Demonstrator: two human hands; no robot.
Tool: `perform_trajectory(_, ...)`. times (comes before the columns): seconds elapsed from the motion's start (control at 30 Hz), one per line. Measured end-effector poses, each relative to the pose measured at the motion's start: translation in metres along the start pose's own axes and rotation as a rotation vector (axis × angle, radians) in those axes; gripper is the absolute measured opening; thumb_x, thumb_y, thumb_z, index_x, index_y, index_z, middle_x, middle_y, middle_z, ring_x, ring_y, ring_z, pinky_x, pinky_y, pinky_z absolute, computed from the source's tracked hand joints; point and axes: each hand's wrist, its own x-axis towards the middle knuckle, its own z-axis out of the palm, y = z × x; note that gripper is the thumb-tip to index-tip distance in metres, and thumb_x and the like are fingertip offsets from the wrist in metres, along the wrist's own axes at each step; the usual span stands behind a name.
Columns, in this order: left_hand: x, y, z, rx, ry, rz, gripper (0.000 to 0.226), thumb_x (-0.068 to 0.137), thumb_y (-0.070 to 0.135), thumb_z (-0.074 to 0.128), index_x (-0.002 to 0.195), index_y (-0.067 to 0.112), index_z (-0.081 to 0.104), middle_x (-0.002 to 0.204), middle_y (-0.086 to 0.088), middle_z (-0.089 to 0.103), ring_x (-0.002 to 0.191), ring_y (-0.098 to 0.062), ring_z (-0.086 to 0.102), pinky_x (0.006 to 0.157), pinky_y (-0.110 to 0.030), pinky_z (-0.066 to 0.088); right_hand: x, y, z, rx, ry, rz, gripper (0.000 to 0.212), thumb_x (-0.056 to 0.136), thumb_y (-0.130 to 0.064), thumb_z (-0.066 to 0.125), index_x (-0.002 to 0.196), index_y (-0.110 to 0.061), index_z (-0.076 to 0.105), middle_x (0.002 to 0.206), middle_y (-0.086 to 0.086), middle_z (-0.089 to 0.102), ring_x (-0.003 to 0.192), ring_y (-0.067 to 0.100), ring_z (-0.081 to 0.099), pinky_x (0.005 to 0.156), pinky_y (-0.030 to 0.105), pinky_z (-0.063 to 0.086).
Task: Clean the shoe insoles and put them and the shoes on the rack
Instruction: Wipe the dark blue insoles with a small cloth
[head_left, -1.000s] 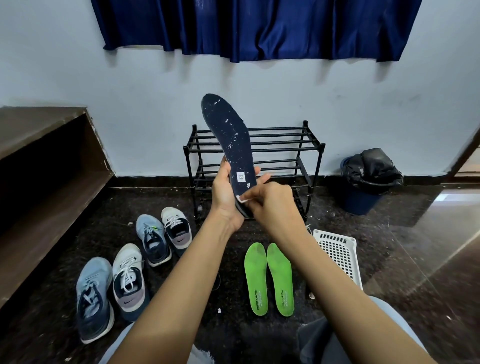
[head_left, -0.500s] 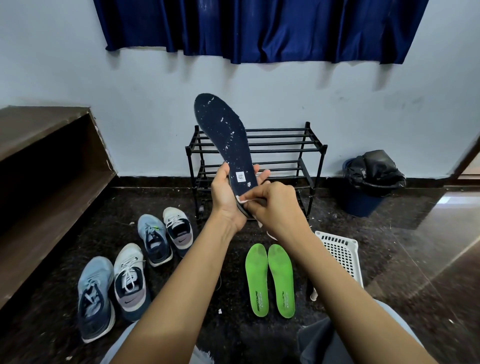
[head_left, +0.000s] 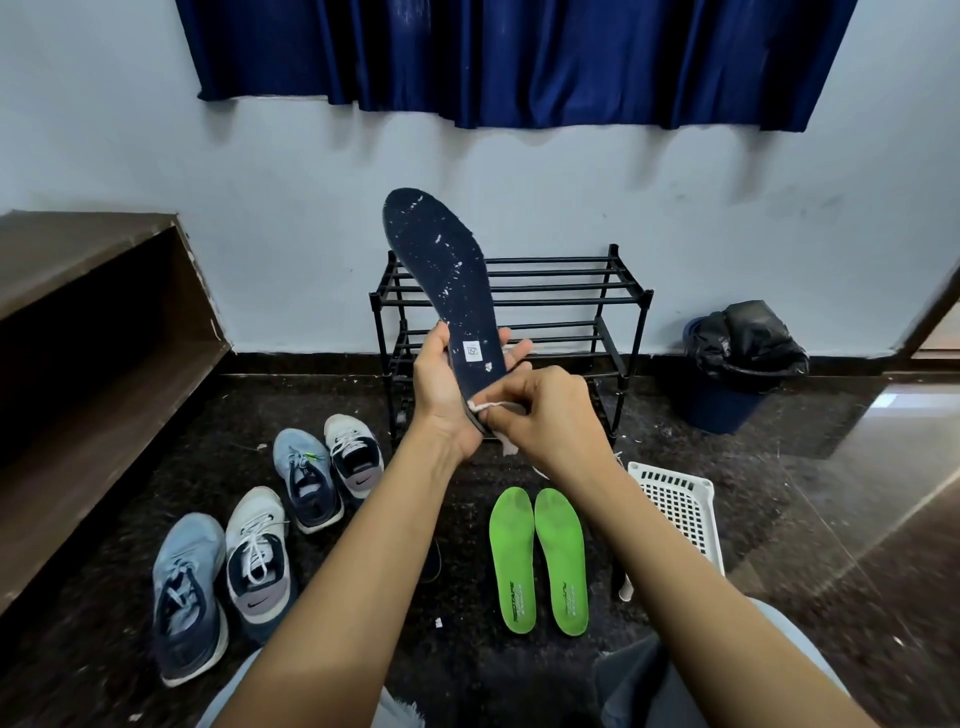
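At left, a long brown wooden shelf (head_left: 78, 312); far centre against the wall, the black rack (head_left: 561, 273), with no shoe or insole set on it yet; right of that, a blue bin (head_left: 722, 410) lined with a black bag, contents hidden from here; nearer on the right, a white slotted basket (head_left: 675, 501), inside likewise out of sight; on the floor at left, a near pair of shoes (head_left: 254, 561) and a far pair of shoes (head_left: 309, 478), probably parked there until their insoles are done; near centre, two green insoles (head_left: 513, 561) flat and side by side, likely laid out to wait their turn; raised in front of the rack, the navy insole (head_left: 441, 270), toe up and heel down, speckled with white bits, presumably tilted so to bring the dirty face into view; left hand (head_left: 441, 395) wrapped round the heel end, steadying it; right hand (head_left: 545, 410) closed, pinching a small white cloth (head_left: 485, 408) against the heel edge, seemingly mid-wipe; cleaning judged barely begun.
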Motion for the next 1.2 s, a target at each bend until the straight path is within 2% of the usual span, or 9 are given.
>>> perform_trajectory(0.17, -0.005, -0.004, 0.002, 0.026, 0.019, -0.021, 0.052, 0.102, 0.042, 0.031, 0.088, 0.005, 0.066, 0.08, -0.008, 0.069, 0.083, -0.03, 0.07, 0.078, -0.036, 0.055, 0.001, -0.001, 0.01, -0.021, 0.151, -0.04, 0.013, 0.078, -0.01, 0.069, 0.085, -0.019, 0.076, 0.08, 0.0, 0.073, 0.075, 0.012, 0.066, 0.067, 0.009, 0.042)
perform_trajectory(0.27, -0.009, -0.013, 0.006, 0.028, 0.007, -0.059, 0.059, 0.101, 0.047, 0.031, 0.083, 0.007, 0.071, 0.083, -0.009, 0.072, 0.097, -0.031, 0.064, 0.095, -0.04, 0.048, 0.004, -0.001, 0.016, 0.128, 0.293, -0.013, 0.014, 0.076, -0.011, 0.069, 0.084, -0.023, 0.074, 0.077, -0.003, 0.072, 0.076, 0.01, 0.067, 0.076, 0.022, 0.049)
perform_trajectory(0.3, -0.009, -0.013, 0.006, 0.022, 0.005, -0.066, 0.059, 0.1, 0.048, 0.032, 0.085, 0.008, 0.072, 0.084, -0.01, 0.072, 0.1, -0.033, 0.062, 0.098, -0.042, 0.046, 0.004, -0.001, 0.015, 0.144, 0.297, -0.012, 0.014, 0.076, -0.011, 0.07, 0.083, -0.023, 0.073, 0.077, -0.003, 0.072, 0.076, 0.01, 0.066, 0.076, 0.021, 0.05)
perform_trajectory(0.43, -0.002, -0.004, 0.0, 0.008, 0.033, -0.041, 0.049, 0.101, 0.042, 0.032, 0.096, 0.006, 0.064, 0.083, -0.007, 0.069, 0.081, -0.031, 0.071, 0.076, -0.034, 0.055, 0.0, -0.001, 0.01, -0.035, 0.136, -0.083, 0.013, 0.078, -0.007, 0.068, 0.084, -0.017, 0.074, 0.08, 0.002, 0.072, 0.075, 0.014, 0.065, 0.068, 0.009, 0.042)
perform_trajectory(0.53, -0.002, 0.002, -0.002, 0.002, 0.047, -0.023, 0.045, 0.101, 0.041, 0.033, 0.104, 0.007, 0.061, 0.088, -0.009, 0.066, 0.09, -0.036, 0.071, 0.085, -0.042, 0.056, 0.002, 0.007, 0.014, -0.203, 0.087, -0.11, 0.016, 0.081, -0.009, 0.063, 0.086, -0.02, 0.073, 0.083, 0.008, 0.072, 0.08, 0.026, 0.065, 0.075, 0.032, 0.05)
perform_trajectory(0.63, -0.004, 0.0, 0.002, 0.011, 0.056, -0.014, 0.045, 0.101, 0.042, 0.034, 0.104, 0.006, 0.062, 0.091, -0.009, 0.066, 0.104, -0.039, 0.067, 0.098, -0.048, 0.051, 0.004, 0.008, 0.022, -0.277, 0.162, -0.214, 0.017, 0.08, -0.007, 0.057, 0.086, -0.015, 0.071, 0.078, 0.011, 0.07, 0.073, 0.034, 0.065, 0.065, 0.042, 0.053)
perform_trajectory(0.73, -0.006, 0.0, 0.004, 0.022, 0.047, -0.023, 0.045, 0.101, 0.043, 0.035, 0.102, 0.008, 0.063, 0.091, -0.007, 0.067, 0.107, -0.037, 0.067, 0.098, -0.043, 0.05, 0.007, 0.007, 0.024, -0.321, 0.231, -0.262, 0.017, 0.079, -0.008, 0.053, 0.084, -0.007, 0.069, 0.075, 0.014, 0.068, 0.068, 0.034, 0.064, 0.057, 0.041, 0.053)
perform_trajectory(0.97, -0.004, 0.005, -0.002, 0.015, 0.079, 0.016, 0.047, 0.102, 0.041, 0.032, 0.103, 0.006, 0.063, 0.088, -0.01, 0.068, 0.097, -0.038, 0.069, 0.095, -0.046, 0.051, 0.004, 0.011, 0.023, -0.26, 0.18, -0.246, 0.019, 0.077, -0.002, 0.06, 0.086, -0.012, 0.073, 0.08, 0.008, 0.072, 0.074, 0.03, 0.067, 0.068, 0.038, 0.054)
perform_trajectory(1.2, -0.005, -0.002, 0.001, 0.069, 0.029, -0.066, 0.05, 0.098, 0.043, 0.036, 0.082, 0.009, 0.069, 0.083, -0.005, 0.067, 0.075, -0.02, 0.065, 0.071, -0.03, 0.049, 0.014, 0.006, 0.021, -0.334, 0.283, -0.298, 0.017, 0.073, -0.003, 0.054, 0.078, -0.003, 0.07, 0.072, 0.014, 0.066, 0.067, 0.034, 0.062, 0.054, 0.037, 0.053)
